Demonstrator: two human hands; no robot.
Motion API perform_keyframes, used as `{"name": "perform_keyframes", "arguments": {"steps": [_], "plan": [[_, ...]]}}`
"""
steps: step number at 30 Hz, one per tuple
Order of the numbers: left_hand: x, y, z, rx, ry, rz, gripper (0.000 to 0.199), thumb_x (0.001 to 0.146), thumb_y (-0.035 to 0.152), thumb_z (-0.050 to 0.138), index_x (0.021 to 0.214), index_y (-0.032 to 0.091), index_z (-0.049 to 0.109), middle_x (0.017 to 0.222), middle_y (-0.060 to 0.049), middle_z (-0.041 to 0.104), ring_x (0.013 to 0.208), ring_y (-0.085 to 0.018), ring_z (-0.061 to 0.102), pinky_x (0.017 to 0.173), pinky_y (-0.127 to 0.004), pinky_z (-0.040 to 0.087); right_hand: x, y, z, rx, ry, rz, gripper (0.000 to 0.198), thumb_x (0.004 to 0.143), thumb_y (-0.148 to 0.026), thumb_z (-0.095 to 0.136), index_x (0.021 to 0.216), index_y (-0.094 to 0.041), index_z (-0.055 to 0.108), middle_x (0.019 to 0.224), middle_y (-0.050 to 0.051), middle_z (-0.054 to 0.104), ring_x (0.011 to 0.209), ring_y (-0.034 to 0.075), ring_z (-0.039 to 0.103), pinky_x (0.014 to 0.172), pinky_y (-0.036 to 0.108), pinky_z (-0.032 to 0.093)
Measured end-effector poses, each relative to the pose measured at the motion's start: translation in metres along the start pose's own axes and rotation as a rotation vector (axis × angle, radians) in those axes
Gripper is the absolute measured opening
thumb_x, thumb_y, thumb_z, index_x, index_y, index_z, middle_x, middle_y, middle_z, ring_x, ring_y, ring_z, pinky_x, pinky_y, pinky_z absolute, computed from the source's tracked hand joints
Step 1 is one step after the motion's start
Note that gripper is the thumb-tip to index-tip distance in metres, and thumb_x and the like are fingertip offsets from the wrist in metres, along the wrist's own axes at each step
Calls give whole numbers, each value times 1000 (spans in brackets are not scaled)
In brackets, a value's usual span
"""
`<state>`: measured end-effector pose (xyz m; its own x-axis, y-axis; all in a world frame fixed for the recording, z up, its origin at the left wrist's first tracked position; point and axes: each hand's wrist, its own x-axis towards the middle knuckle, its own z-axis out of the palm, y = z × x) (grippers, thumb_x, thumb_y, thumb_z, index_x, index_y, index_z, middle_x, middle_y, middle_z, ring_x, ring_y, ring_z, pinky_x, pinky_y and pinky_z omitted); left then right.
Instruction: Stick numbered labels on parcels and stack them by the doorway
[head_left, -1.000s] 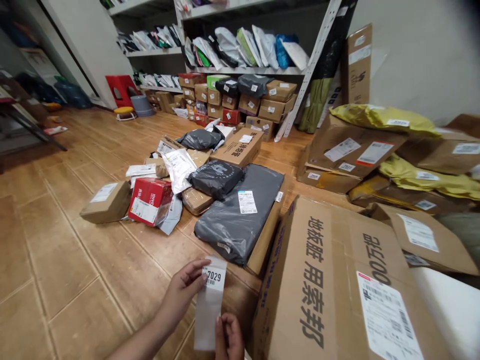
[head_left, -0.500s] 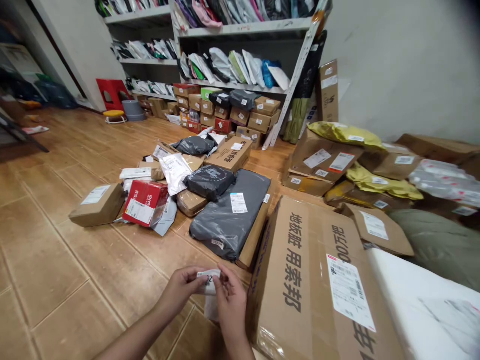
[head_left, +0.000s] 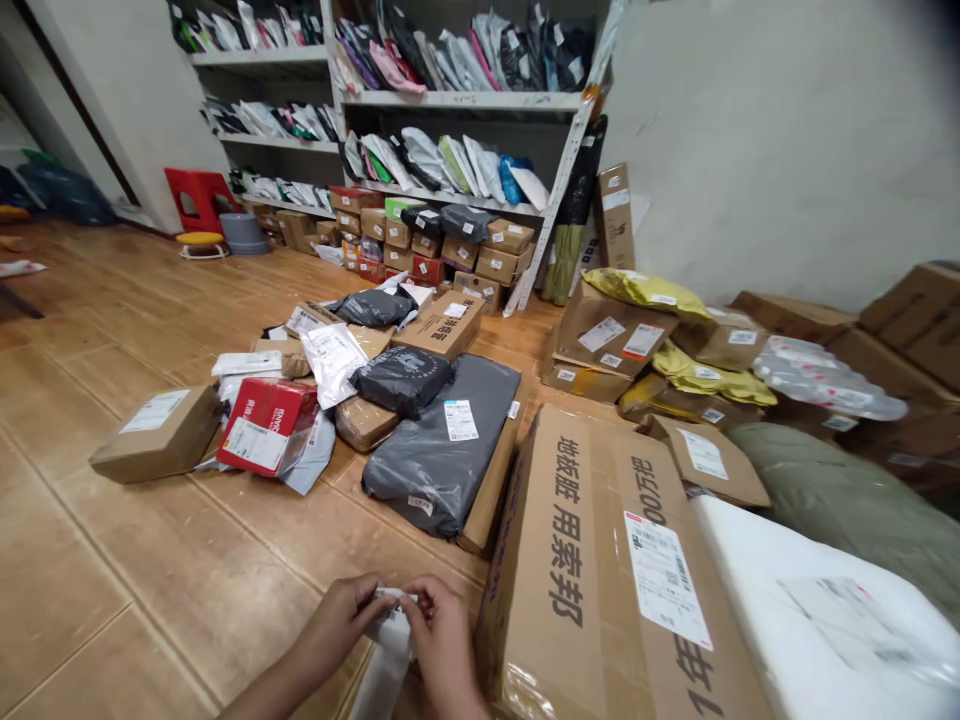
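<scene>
Moved since the earlier frame: the label strip point(head_left: 384, 675), lower in the picture and with more of its tail showing, and both hands with it. Label strip: one, pale, at bottom centre, its printed end uppermost, the print mostly covered by fingers. Left hand point(head_left: 346, 612): thumb and finger pinching the strip's upper end. Right hand point(head_left: 441, 632): thumb and fingertips closed on the same end, opposite; the two-sided hold presumably steadies the small piece while the tail hangs loose. Large carton point(head_left: 604, 560): lower right, beside the right hand, shipping label upward, probably for easy reading. Dark grey parcel point(head_left: 439, 450): centre, flat upon a cardboard box point(head_left: 491, 490), likely for its broad, stable support. Red box point(head_left: 271, 425): left of centre, tilted among loose parcels on the floor point(head_left: 240, 575).
</scene>
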<state>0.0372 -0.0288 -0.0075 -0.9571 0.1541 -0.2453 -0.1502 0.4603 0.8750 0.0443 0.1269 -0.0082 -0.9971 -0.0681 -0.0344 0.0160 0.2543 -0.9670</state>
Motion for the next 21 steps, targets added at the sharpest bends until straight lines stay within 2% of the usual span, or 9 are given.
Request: {"name": "perform_keyframes", "arguments": {"steps": [3, 6, 9, 12, 15, 16, 18, 20, 21], "plan": [[9, 16, -10, -67, 68, 30, 44, 74, 60, 49, 60, 19, 49, 58, 3, 42, 60, -14, 40, 57, -25, 30, 17, -48, -11, -189, -21, -90, 17, 79, -14, 54, 79, -21, 69, 78, 4, 70, 75, 20, 63, 69, 29, 44], [30, 48, -19, -200, 179, 47, 50, 71, 66, 51, 69, 17, 56, 63, 1, 51, 64, -16, 45, 59, -25, 36, 53, -105, -33, -441, -36, -210, 19, 75, -6, 56, 73, -20, 69, 80, 6, 67, 77, 21, 61, 68, 31, 40], [61, 91, -17, -206, 296, 68, 55, 69, 71, 47, 67, 17, 55, 61, 0, 50, 62, -15, 43, 55, -25, 34, 95, -139, -69, -410, -85, -262, 18, 69, -3, 61, 63, -19, 68, 71, 3, 64, 71, 19, 59, 64, 30, 38], [89, 133, 2, -113, 275, 117, 57, 70, 74, 41, 52, 20, 42, 54, 2, 38, 57, -13, 36, 53, -26, 29, 124, -141, -121, -270, -76, -207, 17, 66, -4, 64, 60, -19, 67, 59, -2, 61, 60, 14, 58, 58, 25, 40], [108, 164, 28, -56, 190, 58, 57, 75, 73, 30, 48, 23, 29, 50, 3, 30, 52, -12, 32, 51, -27, 27, 130, -128, -188, -133, 88, -85, 9, 70, -13, 60, 66, -18, 66, 63, 0, 65, 60, 14, 59, 58, 25, 45], [110, 171, 35, -29, 168, 25, 56, 75, 71, 31, 47, 23, 30, 51, 3, 33, 53, -13, 35, 52, -27, 28, 126, -126, -213, -92, 175, -40, 8, 72, -19, 59, 70, -17, 66, 67, 2, 67, 63, 16, 61, 61, 27, 48], [109, 182, 43, 38, 130, -55, 47, 73, 61, 43, 49, 21, 41, 59, 1, 46, 61, -16, 47, 57, -27, 36, 109, -126, -260, -14, 342, 62, 22, 72, -36, 57, 77, -15, 64, 74, 8, 69, 68, 20, 63, 64, 33, 51], [102, 192, 41, 127, 103, -173, 23, 68, 40, 54, 58, 20, 53, 68, -2, 58, 71, -20, 56, 63, -28, 41, 82, -134, -302, 39, 470, 166, 39, 68, -51, 59, 80, -14, 62, 78, 11, 70, 69, 23, 64, 65, 38, 53], [96, 196, 38, 182, 98, -245, 12, 68, 30, 53, 62, 19, 54, 67, -3, 60, 71, -22, 58, 63, -28, 41, 65, -139, -319, 59, 513, 218, 45, 67, -57, 59, 81, -14, 63, 78, 12, 70, 68, 24, 64, 64, 39, 54]]}}
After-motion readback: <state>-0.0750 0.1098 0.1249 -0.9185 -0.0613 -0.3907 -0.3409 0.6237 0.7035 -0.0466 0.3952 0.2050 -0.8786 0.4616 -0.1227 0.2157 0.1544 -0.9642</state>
